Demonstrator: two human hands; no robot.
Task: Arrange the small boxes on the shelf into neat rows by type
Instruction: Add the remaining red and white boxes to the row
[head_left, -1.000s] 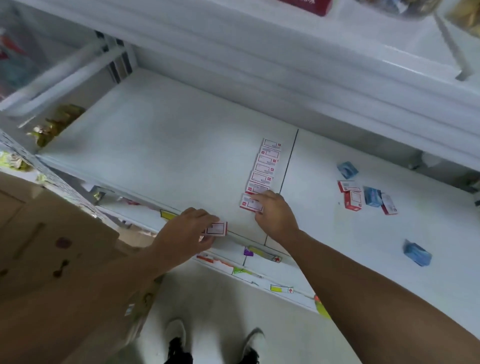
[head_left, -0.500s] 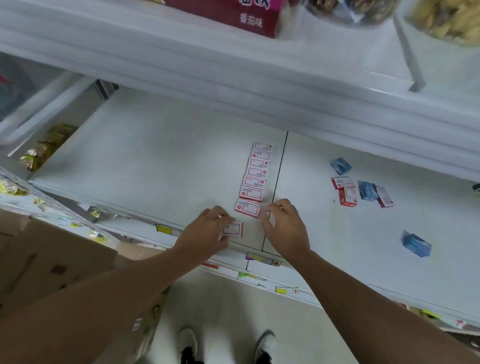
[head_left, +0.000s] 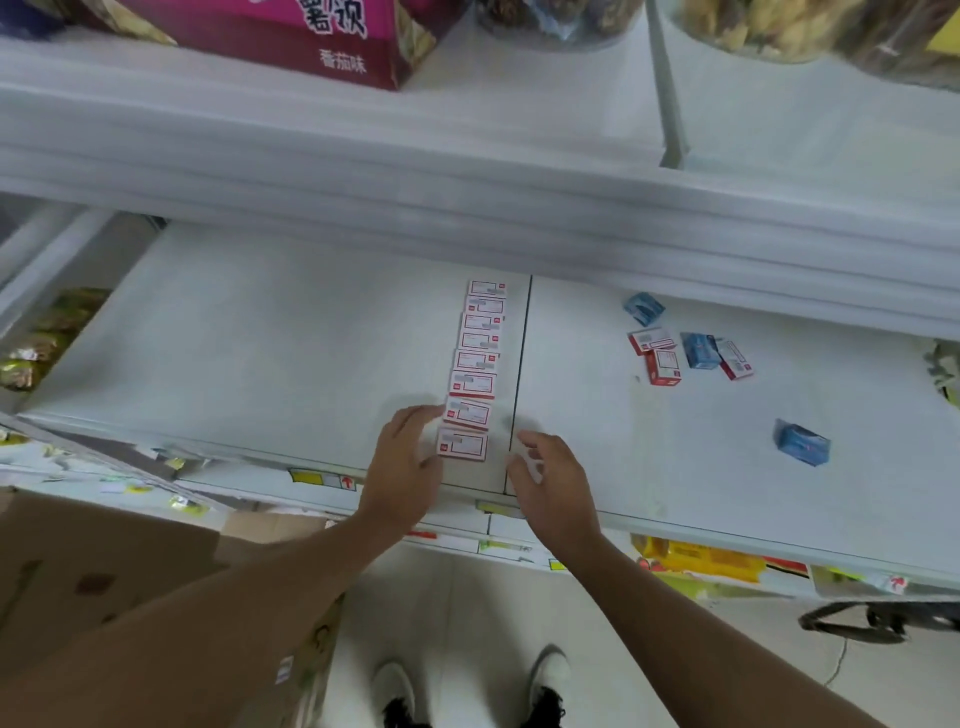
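Several red-and-white small boxes form one straight row (head_left: 475, 364) running front to back on the white shelf (head_left: 285, 353), just left of its seam. The nearest box (head_left: 462, 445) lies at the row's front end. My left hand (head_left: 408, 462) rests beside that box on its left, fingertips touching its edge. My right hand (head_left: 553, 480) hovers open to the box's right, apart from it. On the right shelf panel lie three loose red-and-white boxes (head_left: 662, 366) mixed with a blue box (head_left: 698, 351), another blue box (head_left: 643, 307) behind, and a third (head_left: 802, 442) alone.
An upper shelf (head_left: 467, 171) overhangs the back, carrying a magenta carton (head_left: 311, 41) and jars. Gold-wrapped packets (head_left: 41, 338) sit at far left. A cardboard box (head_left: 104, 582) stands at lower left. Yellow packets (head_left: 696, 561) show below the shelf edge at right.
My left hand slid the box it held into the row's front end and loosened its hold. My right hand came off the row and drew back. The camera tilted up.
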